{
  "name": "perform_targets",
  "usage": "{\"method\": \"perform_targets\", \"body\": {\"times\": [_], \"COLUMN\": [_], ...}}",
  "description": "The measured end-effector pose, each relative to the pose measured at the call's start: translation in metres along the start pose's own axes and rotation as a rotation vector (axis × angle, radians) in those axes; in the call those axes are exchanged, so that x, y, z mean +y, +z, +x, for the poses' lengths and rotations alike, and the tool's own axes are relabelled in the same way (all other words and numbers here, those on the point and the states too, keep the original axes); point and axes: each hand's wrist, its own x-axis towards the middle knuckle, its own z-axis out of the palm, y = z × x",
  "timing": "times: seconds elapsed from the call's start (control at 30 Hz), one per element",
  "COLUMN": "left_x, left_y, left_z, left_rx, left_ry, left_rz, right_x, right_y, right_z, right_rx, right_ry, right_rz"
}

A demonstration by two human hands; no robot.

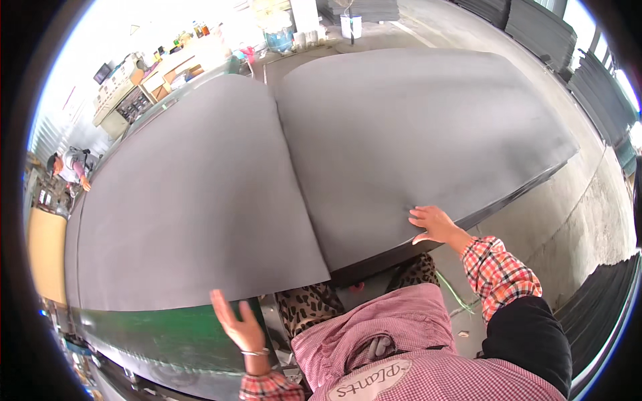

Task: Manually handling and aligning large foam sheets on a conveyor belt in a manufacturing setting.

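Where the hands (239,329) (439,226) reach, near edges of grey sheets (190,194) (414,134) lie.

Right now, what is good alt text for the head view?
A person's open left hand is by the near edge of a large grey sheet, above a green surface; their open right hand is over a second grey sheet. Another person is far left.
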Motion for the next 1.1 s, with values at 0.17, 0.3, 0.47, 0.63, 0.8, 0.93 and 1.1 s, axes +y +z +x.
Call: {"method": "perform_targets", "body": {"times": [0.17, 0.3, 0.47, 0.63, 0.8, 0.93, 1.1], "left_x": [0.068, 0.092, 0.096, 0.097, 0.097, 0.142, 0.174], "left_y": [0.027, 0.042, 0.061, 0.063, 0.06, 0.052, 0.131], "left_z": [-0.052, -0.075, -0.078, -0.076, -0.072, -0.036, 0.008], "left_rx": [-0.292, -0.563, -0.656, -0.644, -0.672, -0.576, -0.71], "left_ry": [-0.089, -0.349, -0.428, -0.417, -0.589, -0.571, -0.943], "left_rz": [-0.444, -0.767, -0.898, -0.868, -0.929, -1.206, -1.419], "right_x": [0.0, -0.004, -0.001, 0.002, 0.0, -0.018, -0.055], "right_y": [-0.014, -0.043, -0.05, -0.04, -0.101, -0.149, -0.04], "right_z": [0.016, 0.03, 0.037, 0.036, 0.055, 0.038, 0.014], "right_rx": [-0.119, -0.062, -0.311, -0.355, 0.188, 0.774, 0.525], "right_ry": [0.088, 0.257, 0.476, 0.616, 0.709, 0.605, 0.797], "right_rz": [0.33, 0.512, 0.694, 0.809, 0.959, 1.106, 0.761]}}
